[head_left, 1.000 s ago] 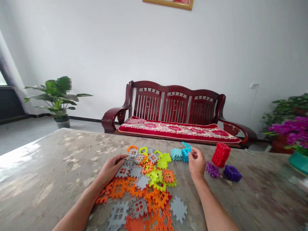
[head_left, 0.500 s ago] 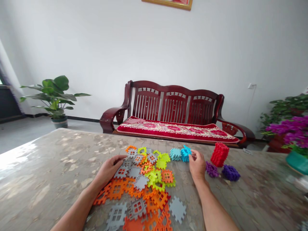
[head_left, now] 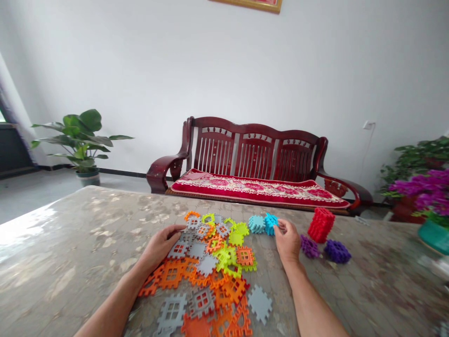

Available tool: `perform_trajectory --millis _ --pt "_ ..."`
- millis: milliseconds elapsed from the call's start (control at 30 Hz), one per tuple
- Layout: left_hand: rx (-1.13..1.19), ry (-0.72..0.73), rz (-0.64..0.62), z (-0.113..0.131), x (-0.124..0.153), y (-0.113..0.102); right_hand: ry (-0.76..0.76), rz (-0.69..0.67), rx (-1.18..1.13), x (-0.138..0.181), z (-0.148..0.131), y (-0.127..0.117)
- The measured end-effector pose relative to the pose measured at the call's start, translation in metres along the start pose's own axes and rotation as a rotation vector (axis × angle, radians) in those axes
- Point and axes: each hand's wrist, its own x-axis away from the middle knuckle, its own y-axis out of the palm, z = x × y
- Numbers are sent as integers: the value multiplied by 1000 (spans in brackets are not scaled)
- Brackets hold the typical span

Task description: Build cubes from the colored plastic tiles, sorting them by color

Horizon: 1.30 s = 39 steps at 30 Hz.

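A loose pile of interlocking plastic tiles (head_left: 206,265) in grey, orange and lime green covers the middle of the table. My left hand (head_left: 162,244) rests at the pile's left edge beside the grey tiles, fingers stretched out and thumb apart, holding nothing visible. To the right, my right hand (head_left: 286,238) has its thumb and fingertips closed at the right side of a bright blue tile stack (head_left: 271,224). Touching or nearly touching that stack on its left is a light turquoise tile stack (head_left: 257,224). A single grey tile (head_left: 260,304) lies apart near my right forearm.
A tall red tile stack (head_left: 321,225) stands right of my right hand, with a purple stack (head_left: 309,246) and a dark violet stack (head_left: 337,252) in front. Behind the patterned table (head_left: 91,234) is a wooden bench (head_left: 252,154). A teal flowerpot (head_left: 435,236) stands far right.
The view has shifted very slightly. Both hands, the stacks and the pile stay essentially where they were.
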Motion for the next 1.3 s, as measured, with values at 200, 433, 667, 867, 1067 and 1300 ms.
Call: perform_trajectory --millis 200,433,667,867,1067,1300 --pt "7 3 -5 -3 -1 0 114 -17 299 6 -15 -6" --pt "-4 -9 -23 -10 -5 1 304 -263 564 15 -34 -4" --pt "25 -8 -21 -8 -3 1 264 -320 569 9 -32 -6" --pt "20 -11 -24 -8 -2 1 225 -334 588 8 -28 -3" --pt "31 -14 -41 -16 -4 2 223 -348 632 4 -26 0" --pt "30 -11 -35 -17 -5 1 242 -334 661 -1 -24 -3"
